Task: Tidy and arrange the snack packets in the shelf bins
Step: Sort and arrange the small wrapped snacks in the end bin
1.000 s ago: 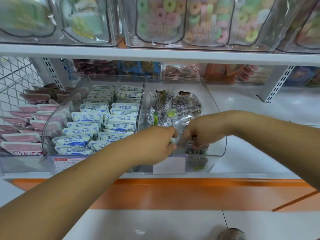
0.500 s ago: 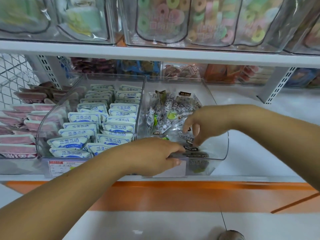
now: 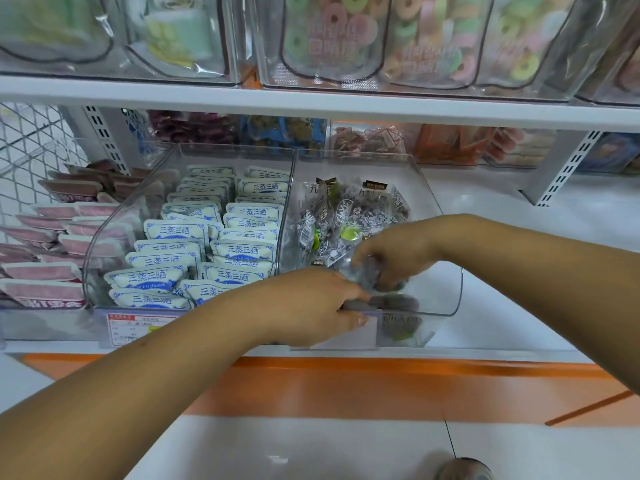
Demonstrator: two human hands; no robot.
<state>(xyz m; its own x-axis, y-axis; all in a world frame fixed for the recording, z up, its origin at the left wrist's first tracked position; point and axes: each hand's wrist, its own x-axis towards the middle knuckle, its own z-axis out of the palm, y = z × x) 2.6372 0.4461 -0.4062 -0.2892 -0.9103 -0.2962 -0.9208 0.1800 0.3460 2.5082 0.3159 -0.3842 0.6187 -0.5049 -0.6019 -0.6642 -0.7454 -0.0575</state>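
In the right-hand clear bin on the lower shelf, both hands work among the dark snack packets, which lie heaped loosely toward the back. The left hand has its grip closed, thumb and fingers pinching a dark packet at the bin's front rim. The right hand, just above and behind, has its grip curled round a second packet, which is blurred. White-and-blue packets stand in tidy rows in the neighbouring bin.
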